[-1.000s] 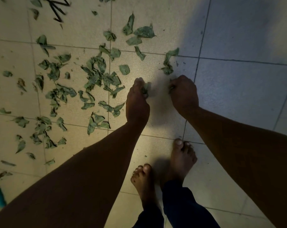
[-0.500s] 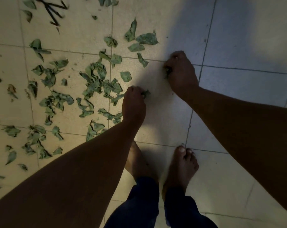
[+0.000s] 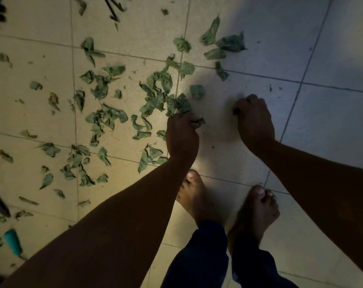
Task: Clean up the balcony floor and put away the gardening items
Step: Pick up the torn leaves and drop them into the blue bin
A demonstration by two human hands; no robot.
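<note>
Pale square floor tiles (image 3: 249,34) carry scattered, crumpled green leaves (image 3: 105,117), thickest at centre-left. From the head camera, the left hand (image 3: 181,136) curls its fingers round a small bunch of leaves. Well apart, the right hand (image 3: 254,119) is fisted low over the tile; its contents cannot be told. A teal handle (image 3: 12,242) lies lower left.

Dull green leaves (image 3: 155,94) lie left of the left hand (image 3: 181,136). Floor tiles (image 3: 342,121) run cream left of it, grey-blue beyond the right hand (image 3: 254,119). Trousers (image 3: 199,256) are navy.
</note>
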